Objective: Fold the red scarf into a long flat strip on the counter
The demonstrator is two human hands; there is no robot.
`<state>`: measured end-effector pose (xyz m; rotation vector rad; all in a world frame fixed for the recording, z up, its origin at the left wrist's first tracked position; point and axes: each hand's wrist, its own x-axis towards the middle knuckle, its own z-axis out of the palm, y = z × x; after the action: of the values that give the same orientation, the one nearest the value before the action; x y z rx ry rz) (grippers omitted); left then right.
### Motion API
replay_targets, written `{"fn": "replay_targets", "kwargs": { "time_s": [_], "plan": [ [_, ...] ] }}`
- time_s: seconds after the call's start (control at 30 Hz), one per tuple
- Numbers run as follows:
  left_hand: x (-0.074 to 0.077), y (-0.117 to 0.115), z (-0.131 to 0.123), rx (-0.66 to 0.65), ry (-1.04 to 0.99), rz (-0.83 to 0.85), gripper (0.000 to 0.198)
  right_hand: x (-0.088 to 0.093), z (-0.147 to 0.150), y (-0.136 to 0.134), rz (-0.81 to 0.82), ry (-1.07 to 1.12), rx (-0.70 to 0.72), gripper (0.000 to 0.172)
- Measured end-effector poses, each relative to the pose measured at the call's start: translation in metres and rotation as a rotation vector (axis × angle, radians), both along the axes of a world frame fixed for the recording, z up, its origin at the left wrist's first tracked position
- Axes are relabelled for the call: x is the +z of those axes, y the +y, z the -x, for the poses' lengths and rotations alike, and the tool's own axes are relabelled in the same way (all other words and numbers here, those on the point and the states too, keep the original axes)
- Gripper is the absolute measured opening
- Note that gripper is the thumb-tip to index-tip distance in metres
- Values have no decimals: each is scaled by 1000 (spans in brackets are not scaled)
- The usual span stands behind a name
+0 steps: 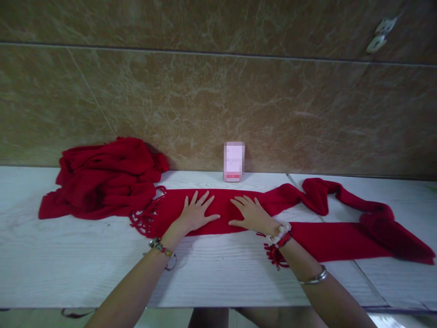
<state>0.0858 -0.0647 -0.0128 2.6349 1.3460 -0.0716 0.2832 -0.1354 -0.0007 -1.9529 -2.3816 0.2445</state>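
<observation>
A long red scarf [225, 214] with fringed ends lies across the white table. My left hand [195, 214] rests flat on its left part, fingers spread, near the fringe. Flat on the same stretch of cloth, a little to the right, is my right hand [251, 214], its fingers also apart. Past my right hand the scarf twists, loops at the far right and doubles back toward my right wrist, where the other fringed end shows. Left of the fringe sits a crumpled heap of red cloth [102, 182], also with fringe at its edges.
A phone-like upright object [234, 161], blurred out, leans against the brown marbled wall [205, 100] behind the table. The white wood-grain table [85, 264] has its front edge close to my body. A white fitting [378, 38] is on the wall at upper right.
</observation>
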Motion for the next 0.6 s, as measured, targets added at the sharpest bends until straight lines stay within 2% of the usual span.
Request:
{"fn": "replay_targets", "kwargs": {
  "time_s": [0.1, 0.17, 0.3, 0.43, 0.6],
  "plan": [
    [-3, 1, 1, 5, -25, -25, 59, 1, 2, -3, -75, -23, 70, 68],
    [-4, 2, 2, -13, -27, -34, 58, -1, 2, -2, -63, -34, 88, 67],
    [-3, 4, 3, -29, -5, -18, 66, -4, 0, 5, 33, -47, 2, 77],
    [1, 4, 2, 33, 36, 9, 74, -5, -1, 11, 72, -30, -60, 75],
    [3, 2, 3, 87, 53, 13, 79, -4, 1, 6, 59, -30, -67, 73]
  ]
}}
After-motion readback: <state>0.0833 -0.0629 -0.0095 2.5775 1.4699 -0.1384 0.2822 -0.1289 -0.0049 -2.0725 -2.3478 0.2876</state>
